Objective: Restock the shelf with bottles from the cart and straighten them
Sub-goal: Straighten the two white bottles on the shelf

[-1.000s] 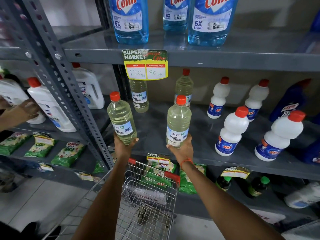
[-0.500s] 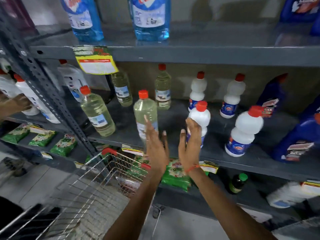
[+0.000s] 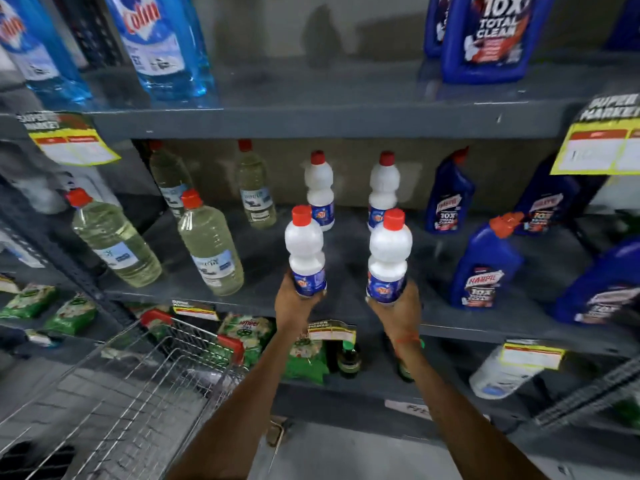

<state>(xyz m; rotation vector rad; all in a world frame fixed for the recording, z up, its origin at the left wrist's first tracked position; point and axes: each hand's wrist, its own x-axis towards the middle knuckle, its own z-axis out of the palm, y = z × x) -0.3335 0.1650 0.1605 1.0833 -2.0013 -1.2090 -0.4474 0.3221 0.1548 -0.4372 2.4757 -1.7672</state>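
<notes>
Two white bottles with red caps stand near the front of the grey middle shelf [image 3: 346, 308]. My left hand [image 3: 292, 304] is wrapped around the base of the left white bottle [image 3: 305, 247]. My right hand [image 3: 398, 311] grips the base of the right white bottle [image 3: 389, 252]. Both bottles are upright. Two more white bottles [image 3: 319, 188] stand behind them at the back. Pale yellow bottles [image 3: 209, 251] with red caps stand to the left on the same shelf. The wire cart [image 3: 145, 372] sits at lower left.
Dark blue cleaner bottles [image 3: 485, 268] stand to the right on the same shelf. Blue liquid bottles [image 3: 162, 46] fill the shelf above. Green packets [image 3: 242, 337] and dark bottles [image 3: 348, 360] lie on the shelf below. Yellow price tags [image 3: 74, 145] hang from the shelf edges.
My hands left the two pale yellow bottles, moved right, and closed on the two front white bottles. The view shifted right with them.
</notes>
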